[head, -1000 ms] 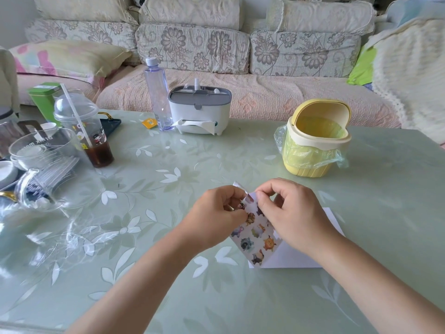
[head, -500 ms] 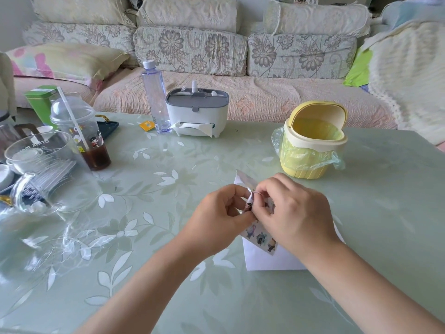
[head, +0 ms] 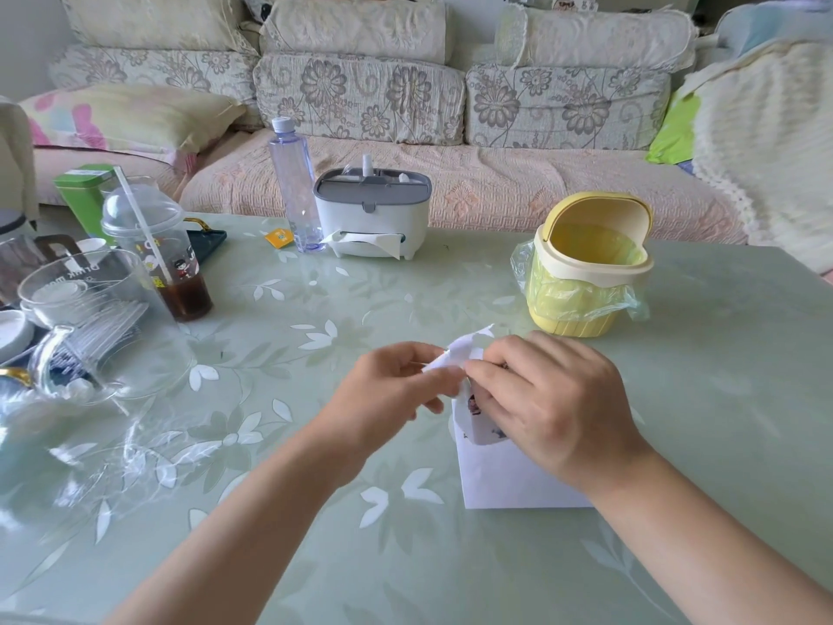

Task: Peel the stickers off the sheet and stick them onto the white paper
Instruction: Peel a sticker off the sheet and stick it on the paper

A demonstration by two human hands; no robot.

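left hand [head: 387, 390] pinching curled top edge of small glossy cartoon sticker sheet [head: 478, 419] | right hand [head: 550, 403] pinching same sheet right beside it | sheet held up over flat white rectangular paper [head: 505, 482] on pale green leaf-print bench [head: 293, 444], near edge-ish

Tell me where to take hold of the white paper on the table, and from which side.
The white paper is probably best taken by its near-left corner, coming from the near left. It lies flat on the table, so lift that corner with a fingertip, then pinch. That corner is bare; the right hand, pinching the sticker sheet with the left hand, covers its far right part.
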